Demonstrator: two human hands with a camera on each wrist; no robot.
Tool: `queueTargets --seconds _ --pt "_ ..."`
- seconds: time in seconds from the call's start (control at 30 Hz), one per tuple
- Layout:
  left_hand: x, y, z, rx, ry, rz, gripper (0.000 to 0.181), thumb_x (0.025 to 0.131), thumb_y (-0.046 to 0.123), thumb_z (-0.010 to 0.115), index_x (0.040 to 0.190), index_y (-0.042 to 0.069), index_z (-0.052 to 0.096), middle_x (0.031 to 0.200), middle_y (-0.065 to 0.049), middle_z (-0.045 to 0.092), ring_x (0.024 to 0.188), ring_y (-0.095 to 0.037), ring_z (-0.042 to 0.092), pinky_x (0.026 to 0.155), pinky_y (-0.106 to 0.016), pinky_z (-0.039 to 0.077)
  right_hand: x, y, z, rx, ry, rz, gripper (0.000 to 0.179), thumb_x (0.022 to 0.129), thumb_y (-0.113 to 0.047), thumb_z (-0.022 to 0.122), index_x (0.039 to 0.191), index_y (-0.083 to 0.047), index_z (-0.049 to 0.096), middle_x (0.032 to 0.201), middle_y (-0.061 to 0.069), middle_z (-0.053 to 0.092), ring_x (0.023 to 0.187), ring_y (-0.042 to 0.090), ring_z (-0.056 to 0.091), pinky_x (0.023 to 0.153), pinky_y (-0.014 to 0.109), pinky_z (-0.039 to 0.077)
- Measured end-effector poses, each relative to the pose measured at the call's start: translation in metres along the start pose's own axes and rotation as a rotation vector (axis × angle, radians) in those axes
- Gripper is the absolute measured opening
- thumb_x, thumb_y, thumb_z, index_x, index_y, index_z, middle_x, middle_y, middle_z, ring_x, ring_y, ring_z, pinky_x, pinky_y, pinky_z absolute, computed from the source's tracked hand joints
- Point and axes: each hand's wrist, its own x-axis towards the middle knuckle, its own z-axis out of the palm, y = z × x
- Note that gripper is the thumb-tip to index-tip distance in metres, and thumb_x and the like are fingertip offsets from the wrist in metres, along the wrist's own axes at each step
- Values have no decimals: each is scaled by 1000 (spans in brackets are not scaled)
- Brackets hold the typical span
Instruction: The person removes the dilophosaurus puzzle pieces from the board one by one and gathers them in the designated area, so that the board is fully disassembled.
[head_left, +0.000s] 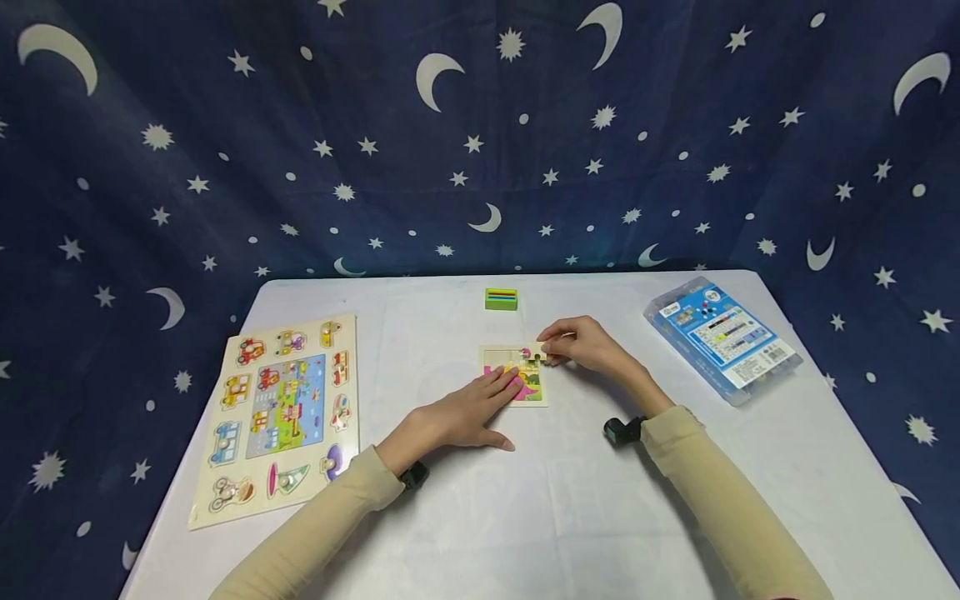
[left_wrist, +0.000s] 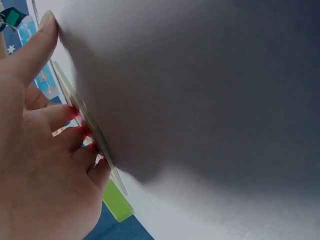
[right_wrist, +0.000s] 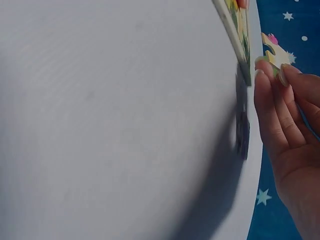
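We reach both forearms forward from the lower edge of the head view, sleeves drawn down to the wrists, each wrist wearing a small dark band. Our left hand (head_left: 467, 412) lies palm down, fingers straight and close together, pointing forward and to the right, thumb spread out to the side. Our right hand (head_left: 588, 346) sits a little further forward, wrist bent inward, its fingers (right_wrist: 268, 97) curled toward the thumb in a pinch at the fingertips. The two hands are near but apart.

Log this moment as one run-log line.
left hand: flat on puzzle tray | right hand: pinches puzzle piece | piece unseated
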Motion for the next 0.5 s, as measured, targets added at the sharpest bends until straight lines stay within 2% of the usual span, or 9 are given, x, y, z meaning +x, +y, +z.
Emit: queueTargets --seconds 0.5 --pt "-1 2 0 3 26 31 98 95 52 68 166 11 15 175 -6 3 162 -26 0 130 -44 13 -22 19 -32 -23 40 9 25 99 -13 67 119 2 73 95 15 77 81 22 74 73 29 61"
